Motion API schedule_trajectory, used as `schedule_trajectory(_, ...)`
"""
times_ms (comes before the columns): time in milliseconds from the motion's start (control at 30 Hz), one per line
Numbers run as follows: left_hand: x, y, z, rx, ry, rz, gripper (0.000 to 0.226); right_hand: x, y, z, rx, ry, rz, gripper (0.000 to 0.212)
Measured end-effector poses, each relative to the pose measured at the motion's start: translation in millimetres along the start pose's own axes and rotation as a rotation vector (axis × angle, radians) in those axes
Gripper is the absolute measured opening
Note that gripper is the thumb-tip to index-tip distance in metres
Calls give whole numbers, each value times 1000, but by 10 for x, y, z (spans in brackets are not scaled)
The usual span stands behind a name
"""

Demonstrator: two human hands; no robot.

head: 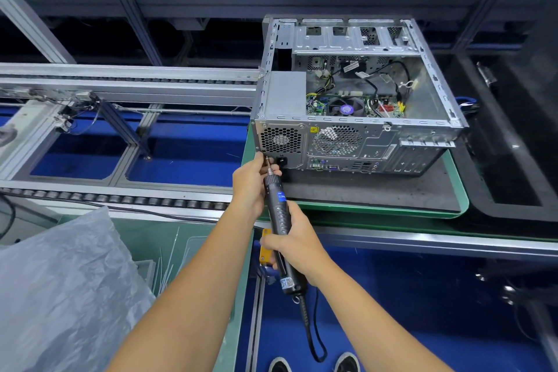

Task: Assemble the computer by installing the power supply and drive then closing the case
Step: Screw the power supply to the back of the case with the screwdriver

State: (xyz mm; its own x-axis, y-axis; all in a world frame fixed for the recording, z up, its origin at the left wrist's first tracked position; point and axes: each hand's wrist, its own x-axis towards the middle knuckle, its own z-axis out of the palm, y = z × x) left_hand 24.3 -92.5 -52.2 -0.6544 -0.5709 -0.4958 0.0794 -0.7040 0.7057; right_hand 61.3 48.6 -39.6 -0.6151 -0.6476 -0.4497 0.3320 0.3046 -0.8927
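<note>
Your computer case (356,93) lies on its side with the top panel off, motherboard and cables exposed, and the grey power supply (285,93) seated in its near-left corner. It rests on a dark mat (377,190) on a green pallet (453,211), near the pallet's left edge, with open mat in front. Your left hand (250,181) pinches the tip of the electric screwdriver (279,220) against the power supply's lower-left rear corner, while your right hand (294,244) wraps its fingers around the handle.
</note>
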Motion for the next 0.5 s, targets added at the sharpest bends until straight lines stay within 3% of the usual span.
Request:
schedule_trajectory(233,22,-41,76,168,15,82,27,-10,-34,-75,-4,-14,-15,47)
schedule_trajectory(500,10,-51,145,123,62,61,26,10,-60,-109,10,-17,-13,49)
